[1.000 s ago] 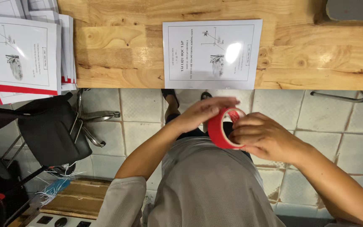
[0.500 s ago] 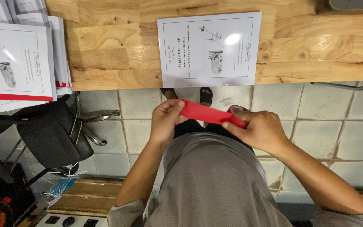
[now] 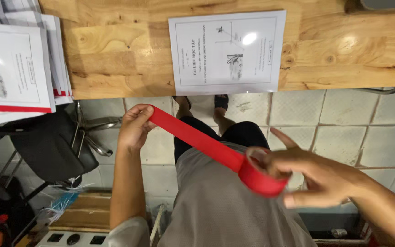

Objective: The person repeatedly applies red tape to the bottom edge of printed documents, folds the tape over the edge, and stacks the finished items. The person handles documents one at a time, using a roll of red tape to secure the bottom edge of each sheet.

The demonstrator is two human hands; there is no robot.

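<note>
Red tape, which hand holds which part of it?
The left hand pinches the free end of the red tape; the right hand grips the roll.

Red tape strip [image 3: 193, 137] now longer, roll [image 3: 261, 176] and hands farther apart.

— What colour is the tape roll [image 3: 262, 176]?
— Bright red, same as the strip [image 3: 193, 136] drawn off it.
— The table [image 3: 115, 50]?
— Honey-toned wood, dark knots. The sheet [image 3: 227, 52] on it is white, printed black.
— Floor [image 3: 353, 119]?
— Pale grey tiles. The chair [image 3: 51, 142] is black.
</note>
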